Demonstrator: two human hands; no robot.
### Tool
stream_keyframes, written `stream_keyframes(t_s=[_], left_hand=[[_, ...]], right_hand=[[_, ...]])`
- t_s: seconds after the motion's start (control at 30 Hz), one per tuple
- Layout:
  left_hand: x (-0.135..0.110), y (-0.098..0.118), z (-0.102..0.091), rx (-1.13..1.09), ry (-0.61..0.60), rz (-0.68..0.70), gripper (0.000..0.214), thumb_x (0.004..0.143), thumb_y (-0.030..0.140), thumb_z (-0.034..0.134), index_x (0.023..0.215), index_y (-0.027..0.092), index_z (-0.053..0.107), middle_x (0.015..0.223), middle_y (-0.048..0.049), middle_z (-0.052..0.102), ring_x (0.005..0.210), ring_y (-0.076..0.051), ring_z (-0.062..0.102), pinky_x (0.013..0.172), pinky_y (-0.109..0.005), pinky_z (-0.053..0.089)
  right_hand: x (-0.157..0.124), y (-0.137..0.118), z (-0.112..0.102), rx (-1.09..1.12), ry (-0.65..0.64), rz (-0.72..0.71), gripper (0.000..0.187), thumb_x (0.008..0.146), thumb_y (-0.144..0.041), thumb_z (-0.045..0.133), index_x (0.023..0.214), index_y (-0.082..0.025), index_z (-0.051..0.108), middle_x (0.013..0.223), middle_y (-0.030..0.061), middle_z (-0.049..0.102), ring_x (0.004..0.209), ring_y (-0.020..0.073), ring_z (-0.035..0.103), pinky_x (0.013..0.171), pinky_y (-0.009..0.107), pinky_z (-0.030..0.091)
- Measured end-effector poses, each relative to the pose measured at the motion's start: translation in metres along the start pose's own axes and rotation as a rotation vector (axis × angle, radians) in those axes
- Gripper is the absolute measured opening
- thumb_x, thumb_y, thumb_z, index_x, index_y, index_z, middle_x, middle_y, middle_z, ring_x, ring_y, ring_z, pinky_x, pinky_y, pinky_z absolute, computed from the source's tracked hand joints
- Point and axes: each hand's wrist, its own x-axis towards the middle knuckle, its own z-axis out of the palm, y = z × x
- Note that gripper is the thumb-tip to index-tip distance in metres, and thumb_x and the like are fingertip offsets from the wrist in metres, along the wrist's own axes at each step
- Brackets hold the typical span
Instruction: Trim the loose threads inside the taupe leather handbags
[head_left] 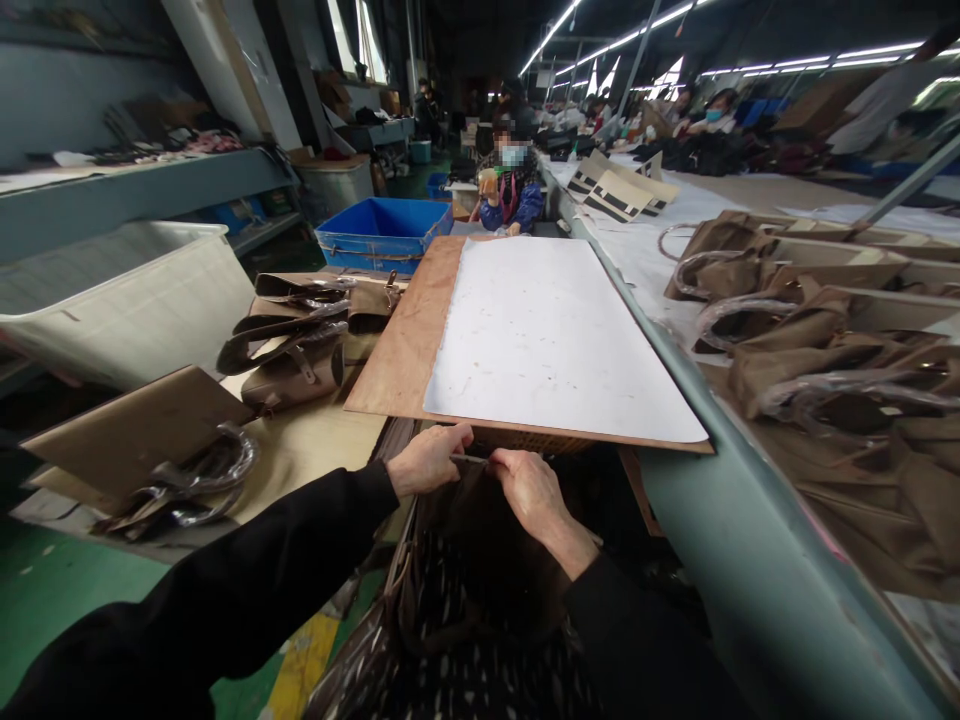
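My left hand and my right hand are close together just below the near edge of a wooden board. Fingers on both are pinched, and a thin pale strip runs between them. Directly beneath hangs something dark brown, too dim to name; whether the strip belongs to it I cannot tell. A white sheet with small specks covers most of the board, and neither hand rests on it.
Brown handbags with plastic-wrapped handles lie on the left. More brown bags cover the long table on the right. A blue bin and a white tub stand beyond. A seated person faces me across the board.
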Motion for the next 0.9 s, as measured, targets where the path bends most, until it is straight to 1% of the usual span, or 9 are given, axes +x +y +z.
stream_keyframes(t_s=[0.1,0.2,0.3,0.5,0.67,0.9], left_hand=[[-0.004,-0.002,-0.007,-0.054,-0.027,0.144,0.035,0.060,0.005,0.052,0.093,0.018,0.049,0.073,0.0033,0.056,0.066,-0.012,0.051,0.059,-0.020,0.036],[-0.008,0.002,-0.013,-0.006,-0.023,0.287,0.030,0.064,0.003,0.047,0.089,0.017,0.054,0.081,0.0012,0.058,0.075,-0.012,0.052,0.068,-0.020,0.038],[-0.008,0.005,-0.015,0.083,-0.015,0.349,0.026,0.066,0.005,0.048,0.087,0.018,0.058,0.088,-0.0009,0.058,0.082,-0.014,0.053,0.075,-0.022,0.038],[-0.005,0.005,-0.009,0.170,0.038,0.342,0.017,0.069,0.008,0.050,0.081,0.016,0.059,0.083,-0.0011,0.058,0.076,-0.013,0.053,0.069,-0.021,0.038],[-0.003,0.006,-0.006,0.202,0.053,0.304,0.009,0.071,0.010,0.049,0.072,0.015,0.057,0.078,-0.0012,0.057,0.071,-0.012,0.051,0.065,-0.020,0.038],[-0.002,0.008,0.003,0.152,0.167,0.158,0.007,0.065,0.011,0.049,0.062,0.015,0.053,0.068,-0.0001,0.054,0.066,-0.012,0.049,0.062,-0.022,0.035]], right_hand=[[0.001,0.001,0.000,0.020,-0.009,-0.003,0.019,0.080,-0.031,0.047,0.078,-0.027,0.066,0.078,-0.0009,0.067,0.080,0.0160,0.059,0.064,0.023,0.034],[0.002,0.001,-0.002,0.029,-0.023,-0.001,0.019,0.080,-0.031,0.047,0.078,-0.027,0.066,0.078,-0.0008,0.067,0.080,0.0155,0.059,0.064,0.023,0.034],[0.002,0.001,-0.003,0.022,-0.019,-0.004,0.021,0.081,-0.030,0.045,0.080,-0.027,0.066,0.078,-0.0006,0.067,0.079,0.0153,0.059,0.064,0.023,0.034],[0.003,0.000,-0.001,-0.003,-0.025,0.022,0.022,0.081,-0.032,0.045,0.079,-0.026,0.066,0.080,0.0001,0.067,0.080,0.0157,0.059,0.063,0.023,0.034],[0.004,-0.001,0.002,-0.042,-0.010,0.037,0.021,0.081,-0.033,0.045,0.079,-0.025,0.065,0.080,0.0004,0.067,0.080,0.0169,0.059,0.061,0.024,0.033],[0.001,0.000,0.005,-0.078,0.006,0.037,0.025,0.083,-0.037,0.042,0.083,-0.026,0.064,0.081,0.0014,0.067,0.082,0.0184,0.060,0.063,0.025,0.034]])
